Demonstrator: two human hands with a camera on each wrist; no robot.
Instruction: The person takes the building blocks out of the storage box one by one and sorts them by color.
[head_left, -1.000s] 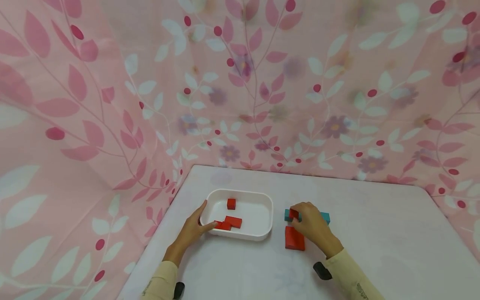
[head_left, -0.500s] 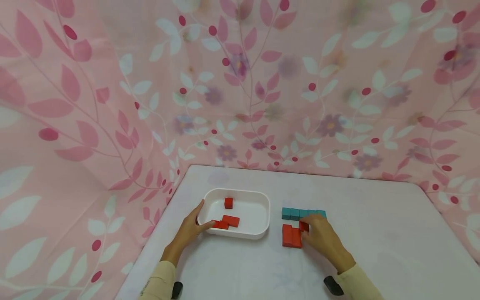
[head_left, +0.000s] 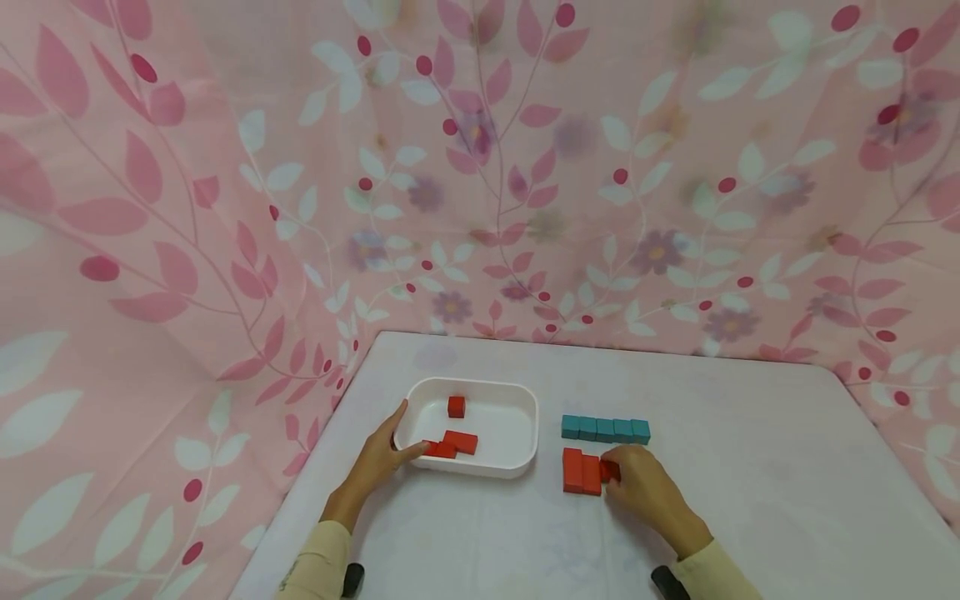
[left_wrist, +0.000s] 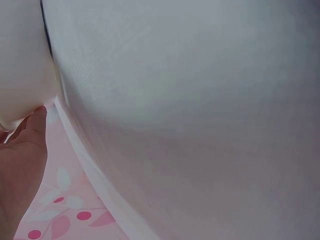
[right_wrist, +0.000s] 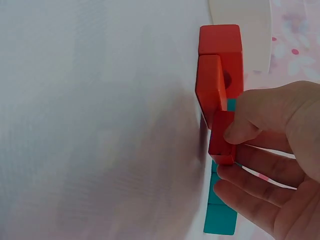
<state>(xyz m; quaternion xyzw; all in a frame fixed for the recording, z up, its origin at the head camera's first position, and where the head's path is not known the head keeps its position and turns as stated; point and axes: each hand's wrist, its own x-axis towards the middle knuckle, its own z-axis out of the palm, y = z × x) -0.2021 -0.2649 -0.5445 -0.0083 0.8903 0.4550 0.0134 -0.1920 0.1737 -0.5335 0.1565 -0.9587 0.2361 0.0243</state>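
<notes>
My right hand (head_left: 647,496) pinches a small red block (right_wrist: 221,135) between thumb and fingers. That block sits at the right end of two red blocks (head_left: 582,473) standing side by side on the table. Just behind them runs a row of several teal blocks (head_left: 605,429). At the left, my left hand (head_left: 375,462) holds the corner of a white tray (head_left: 480,470), thumb over the near rim and fingers along the left side. Inside the tray lie a red cube (head_left: 456,407) and a few flat red blocks (head_left: 461,442). The left wrist view shows only part of the hand against the tray.
A white cloth covers the table (head_left: 720,450). Pink floral fabric (head_left: 495,167) hangs behind it and along the left side. Black straps or devices sit at both wrists, such as the dark piece (head_left: 669,582) by the right sleeve.
My right hand has carried the small red block from over the teal row down and toward me, beside the two red blocks. The left hand stays on the tray.
</notes>
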